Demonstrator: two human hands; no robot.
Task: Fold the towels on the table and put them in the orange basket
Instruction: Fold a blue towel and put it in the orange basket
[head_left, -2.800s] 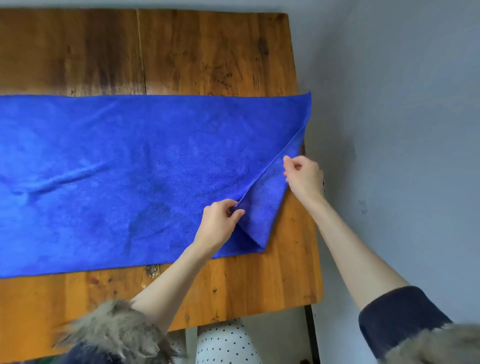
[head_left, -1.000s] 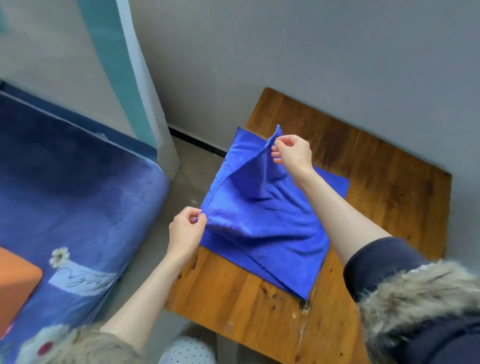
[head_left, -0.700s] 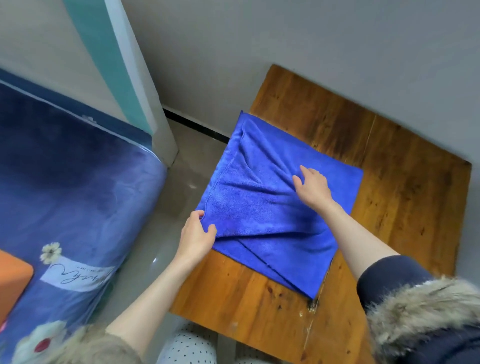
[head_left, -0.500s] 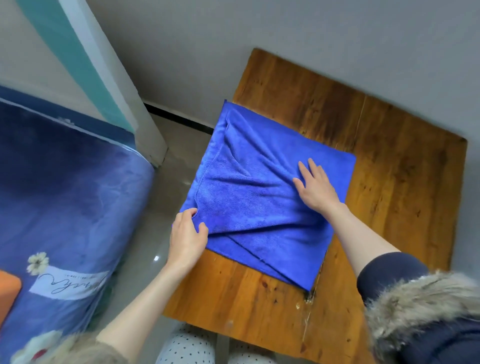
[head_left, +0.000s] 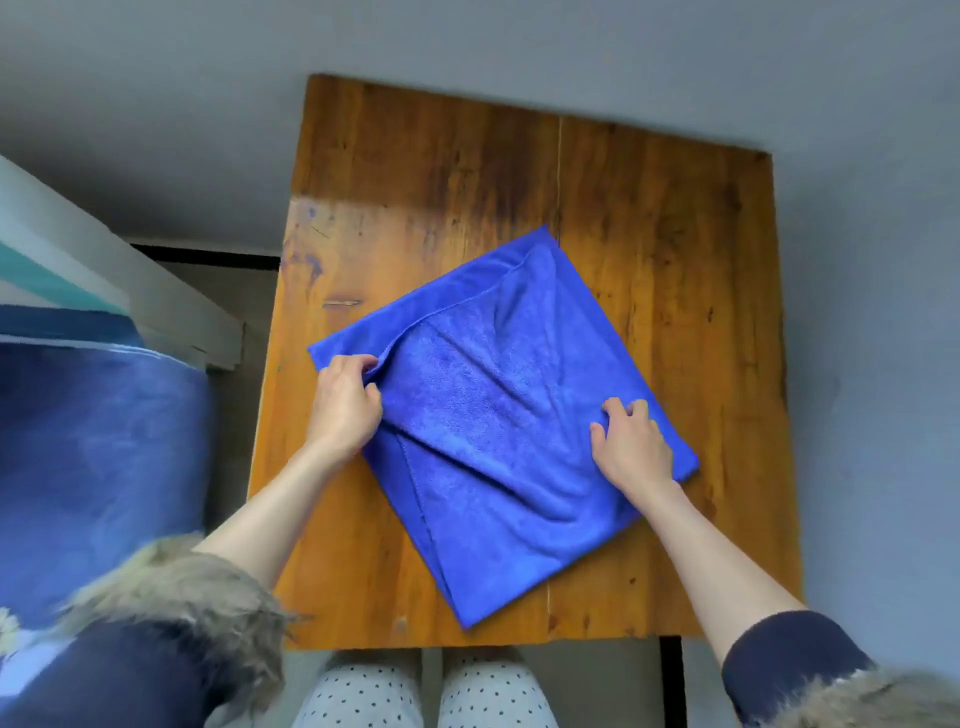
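So the left hand (head_left: 345, 410) is pinching the folded blue microfibre towel (head_left: 498, 415) at its left corner, and the right hand (head_left: 631, 447) has fingers curled, bunching cloth by the right corner. The towel sits mid-frame on the worn wooden table (head_left: 675, 270), turned diamond-wise, directly under both hands. I'd guess another fold. No orange basket visible.

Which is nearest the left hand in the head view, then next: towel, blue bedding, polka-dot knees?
1. Towel: pinched at its left corner by the left hand.
2. Blue bedding: off the table, to the hand's left.
3. Polka-dot knees: bottom edge, below the table.
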